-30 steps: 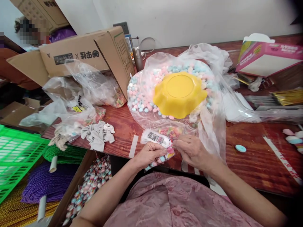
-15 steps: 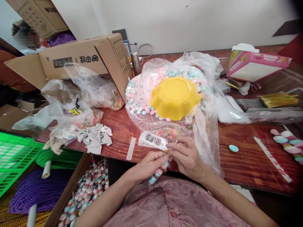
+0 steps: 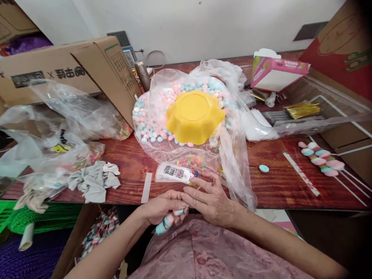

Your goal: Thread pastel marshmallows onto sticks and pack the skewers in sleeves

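Observation:
My left hand (image 3: pixel 165 207) is closed around a marshmallow skewer (image 3: pixel 166 224) of pink and blue pieces, held low at the table's front edge. Against its fingertips, my right hand (image 3: pixel 213 201) has its forward fingers bent together, with the other fingers stretched towards the table; whatever they pinch at the skewer's upper end is hidden. Just beyond my hands lies a stack of printed labels (image 3: pixel 176 173) in clear film. Behind it, a large clear bag of pink, blue and white marshmallows (image 3: pixel 151 130) spreads out, with a yellow scalloped bowl (image 3: pixel 195 116) upside down on top.
Finished marshmallow skewers (image 3: pixel 322 159) lie at the right, near a single blue marshmallow (image 3: pixel 264 168) and a printed strip (image 3: pixel 301 173). Gold twist ties (image 3: pixel 302 110) rest behind. On the left are a cardboard box (image 3: pixel 101 69), plastic bags and a crumpled grey cloth (image 3: pixel 90 180).
The view has swung right, so the table things sit further left. My hands have drawn back from the labels towards my body, and the skewer has tilted flatter in my left hand.

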Tool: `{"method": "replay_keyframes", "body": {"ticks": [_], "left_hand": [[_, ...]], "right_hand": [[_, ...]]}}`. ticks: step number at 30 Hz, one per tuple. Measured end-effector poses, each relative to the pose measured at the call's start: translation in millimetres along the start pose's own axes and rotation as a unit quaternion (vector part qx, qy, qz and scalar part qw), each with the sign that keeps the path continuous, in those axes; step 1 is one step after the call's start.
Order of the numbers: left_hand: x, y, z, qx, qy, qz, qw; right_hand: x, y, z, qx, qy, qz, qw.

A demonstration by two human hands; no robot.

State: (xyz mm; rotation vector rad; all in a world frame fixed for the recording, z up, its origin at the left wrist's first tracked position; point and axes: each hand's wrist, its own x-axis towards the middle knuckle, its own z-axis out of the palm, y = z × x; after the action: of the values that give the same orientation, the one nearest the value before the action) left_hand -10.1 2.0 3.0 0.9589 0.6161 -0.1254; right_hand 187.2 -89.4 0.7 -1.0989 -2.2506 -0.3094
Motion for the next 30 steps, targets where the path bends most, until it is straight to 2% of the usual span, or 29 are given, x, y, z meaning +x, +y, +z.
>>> {"method": "replay_keyframes", "body": {"ticks": [2, 3, 4, 5, 6, 8, 9, 10, 11, 12, 13, 14, 15, 18, 20, 21, 22, 24, 27, 30], "left_hand": [[-2.4, 2.7, 1.8, 0.033, -0.055, -0.033, 0.997], [-3.0, 4.4, 3.8, 0.085, -0.066, -0.03, 0.994], [-3.2, 5.7, 6.4, 0.162, -0.058, -0.009, 0.985], [-2.8, 6.2, 9.4, 0.26, -0.026, 0.029, 0.965], [-1.8, 5.5, 12.4, 0.369, 0.023, 0.077, 0.926], [2.0, 0.6, 17.8, 0.554, 0.127, 0.177, 0.804], [4.4, -3.0, 19.9, 0.612, 0.162, 0.221, 0.742], [7.0, -6.5, 21.6, 0.648, 0.184, 0.256, 0.693], [9.5, -9.4, 23.0, 0.663, 0.197, 0.286, 0.663], [11.8, -11.0, 24.0, 0.661, 0.205, 0.31, 0.652], [13.8, -11.3, 24.7, 0.643, 0.213, 0.326, 0.659], [15.6, -10.1, 25.2, 0.613, 0.22, 0.331, 0.683], [17.4, -7.8, 25.3, 0.57, 0.225, 0.328, 0.719], [24.4, 1.6, 23.5, 0.371, 0.23, 0.285, 0.853], [30.8, 6.2, 21.5, 0.204, 0.233, 0.226, 0.924], [34.0, 7.5, 20.9, 0.129, 0.234, 0.191, 0.944], [36.8, 8.4, 20.5, 0.069, 0.237, 0.159, 0.956], [40.2, 9.1, 21.0, 0.0, 0.245, 0.123, 0.962], [39.7, 9.0, 23.1, -0.035, 0.25, 0.126, 0.959], [37.6, 8.2, 25.5, -0.043, 0.252, 0.125, 0.959]], "right_hand": [[-3.5, 1.8, -0.1, 0.025, -0.028, -0.013, 0.999], [-5.6, 2.5, 2.0, 0.044, -0.044, -0.003, 0.998], [-7.7, 3.1, 5.2, 0.074, -0.063, 0.03, 0.995], [-9.8, 3.7, 9.3, 0.113, -0.08, 0.082, 0.987], [-11.7, 4.3, 13.5, 0.155, -0.095, 0.142, 0.973], [-14.3, 6.1, 19.6, 0.224, -0.12, 0.243, 0.936], [-14.9, 7.1, 20.1, 0.246, -0.13, 0.271, 0.922], [-15.2, 8.2, 18.4, 0.258, -0.139, 0.283, 0.913], [-15.6, 9.3, 14.6, 0.267, -0.146, 0.289, 0.908], [-16.3, 10.6, 8.9, 0.276, -0.149, 0.299, 0.901], [-17.8, 12.3, 2.1, 0.284, -0.139, 0.314, 0.895], [-20.6, 14.4, -4.9, 0.284, -0.11, 0.337, 0.891], [-24.6, 17.2, -11.4, 0.274, -0.068, 0.364, 0.887], [-43.5, 28.5, -20.4, 0.171, 0.055, 0.433, 0.883], [-57.4, 36.3, -16.2, 0.084, 0.066, 0.443, 0.89], [-63.3, 39.7, -12.3, 0.052, 0.054, 0.439, 0.895], [-68.3, 42.7, -8.0, 0.03, 0.041, 0.435, 0.899], [-75.3, 47.7, -1.1, 0.022, 0.03, 0.427, 0.904], [-81.1, 52.3, -1.1, 0.06, 0.05, 0.411, 0.908], [-80.0, 48.4, -12.2, 0.101, 0.1, 0.403, 0.904]]}}
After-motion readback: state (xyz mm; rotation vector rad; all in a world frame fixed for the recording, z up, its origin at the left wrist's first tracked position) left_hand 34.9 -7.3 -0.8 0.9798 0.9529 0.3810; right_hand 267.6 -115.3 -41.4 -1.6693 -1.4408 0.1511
